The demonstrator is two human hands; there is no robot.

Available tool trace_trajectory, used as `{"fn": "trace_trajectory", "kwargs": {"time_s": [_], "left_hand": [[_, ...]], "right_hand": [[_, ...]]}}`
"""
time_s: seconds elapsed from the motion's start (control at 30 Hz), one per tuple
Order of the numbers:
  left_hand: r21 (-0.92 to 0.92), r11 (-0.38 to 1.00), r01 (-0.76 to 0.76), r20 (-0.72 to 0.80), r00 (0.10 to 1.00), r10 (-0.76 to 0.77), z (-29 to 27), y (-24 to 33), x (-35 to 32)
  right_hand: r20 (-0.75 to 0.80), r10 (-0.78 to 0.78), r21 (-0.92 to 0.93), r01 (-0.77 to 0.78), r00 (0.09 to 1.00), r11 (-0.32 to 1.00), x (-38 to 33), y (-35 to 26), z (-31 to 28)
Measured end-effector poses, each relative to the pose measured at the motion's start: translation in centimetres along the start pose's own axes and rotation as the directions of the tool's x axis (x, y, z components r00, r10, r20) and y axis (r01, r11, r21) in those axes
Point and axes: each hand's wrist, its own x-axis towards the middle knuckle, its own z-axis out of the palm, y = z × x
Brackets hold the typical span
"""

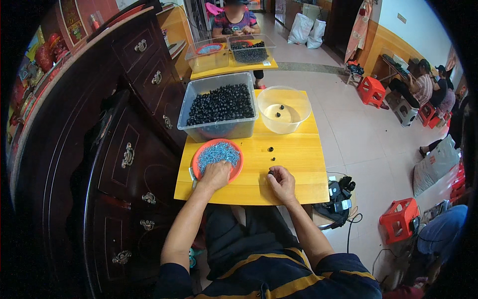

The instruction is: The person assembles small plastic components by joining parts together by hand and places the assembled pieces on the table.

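My left hand (216,175) reaches into an orange-red bowl (197,150) of small blue and silvery pieces (219,152). Its fingers curl down among the pieces; what they pinch is hidden. Over the yellow table (294,152), to the right of the bowl, my right hand (283,184) is closed on a small black cap-like part (271,173), partly covered by the fingers. Two similar loose parts, one a black cap (270,149) and one a smaller black piece (273,159), lie just beyond that hand.
A clear bin (219,130) heaped with black parts stands behind the bowl. Beside it, a round clear tub (300,123) holds two black parts. Dark wooden drawers (132,164) flank the left. Across the table, a person sits at another yellow table (264,65). Red stools (400,219) stand right.
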Motion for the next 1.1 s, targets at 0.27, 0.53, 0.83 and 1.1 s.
{"fn": "trace_trajectory", "kwargs": {"time_s": [0.27,0.53,0.83,1.1], "left_hand": [[-0.253,0.967,-0.031,-0.210,0.977,-0.024,-1.6,1.1,-0.5],[-0.609,0.792,-0.050,-0.302,0.937,-0.173,-1.7,5.5,-2.0],[-0.962,0.264,0.068,-0.046,0.914,-0.403,1.2,8.4,-3.5],[-0.989,0.125,0.074,0.012,0.898,-0.440,1.1,10.7,-2.2]], "right_hand": [[0.019,-0.002,-0.046,0.003,1.000,0.999,0.2,-0.7,-0.3],[0.015,0.023,0.010,-0.023,1.000,1.000,0.2,0.0,-0.4],[0.282,0.254,0.716,-0.379,0.925,0.587,0.4,-0.7,-0.6],[0.368,0.276,0.699,-0.460,0.888,0.547,-0.3,0.0,0.3]]}}
